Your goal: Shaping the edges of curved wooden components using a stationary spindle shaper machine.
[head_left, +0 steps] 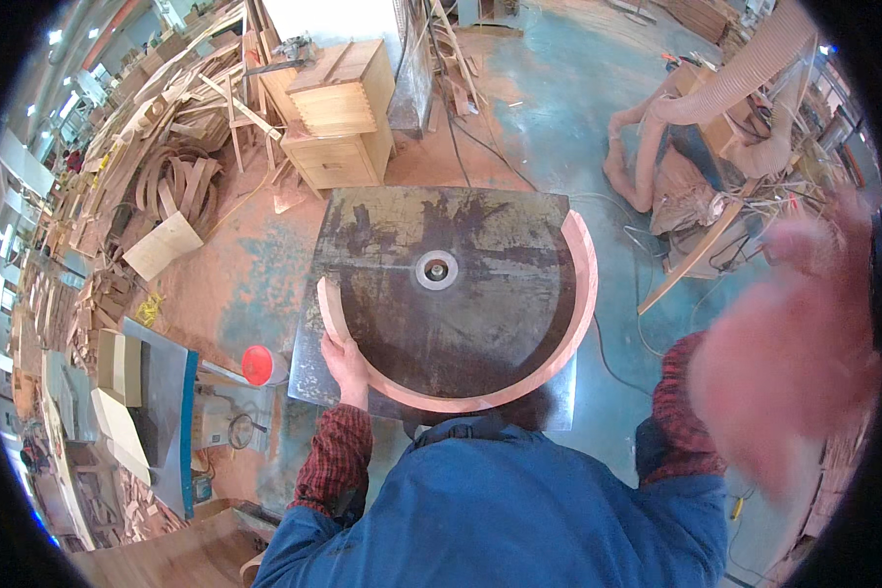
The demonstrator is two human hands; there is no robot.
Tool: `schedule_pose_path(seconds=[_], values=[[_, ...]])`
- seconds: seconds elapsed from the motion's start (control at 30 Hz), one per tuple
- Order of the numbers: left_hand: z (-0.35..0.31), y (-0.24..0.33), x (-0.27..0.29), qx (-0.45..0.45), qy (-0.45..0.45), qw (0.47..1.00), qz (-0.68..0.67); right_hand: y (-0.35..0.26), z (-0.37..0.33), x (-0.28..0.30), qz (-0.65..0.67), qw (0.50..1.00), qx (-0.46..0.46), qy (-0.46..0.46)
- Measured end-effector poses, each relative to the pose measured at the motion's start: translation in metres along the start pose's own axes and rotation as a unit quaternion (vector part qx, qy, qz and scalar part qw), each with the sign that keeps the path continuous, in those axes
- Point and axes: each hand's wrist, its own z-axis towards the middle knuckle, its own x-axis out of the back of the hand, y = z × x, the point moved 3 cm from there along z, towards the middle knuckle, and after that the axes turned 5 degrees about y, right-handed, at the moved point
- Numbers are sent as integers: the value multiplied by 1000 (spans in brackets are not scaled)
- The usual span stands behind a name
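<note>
A large half-ring of pale wood (580, 323) lies on the dark, stained metal machine table (392, 230), curving round its near side. My left hand (348, 367) is closed on the left arm of this curved piece, just below its end. In the middle of the table is a round spindle (437, 270) with a light metal ring about it; the wood stands apart from it. My right hand (789, 363) is raised close to the camera at the right, off the wood. Motion smears it, so its fingers cannot be made out.
A wooden drawer cabinet (338, 113) stands beyond the table. Wood offcuts (157, 127) pile up at the left. A red-topped bucket (258, 365) and a blue-edged panel (171, 412) are nearer. At the right hang ribbed dust hoses (725, 93); a cable (608, 363) crosses the floor.
</note>
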Motion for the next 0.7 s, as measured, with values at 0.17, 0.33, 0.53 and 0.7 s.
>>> schedule_pose_path(seconds=[0.17, 0.33, 0.53, 0.7], values=[[7, 5, 19, 31, 0, 999, -32, 63, -169, -25, -280, 893, -344, -77], [19, 19, 8, 63, -31, 995, -75, 59, -344, 11, -284, 752, -589, -82], [33, -15, 8, 2, -18, 998, -60, 31, -149, -13, 92, 862, -496, 47], [29, -5, 0, -12, -42, 999, -3, 2, 6, 15, 149, 975, -166, 15]])
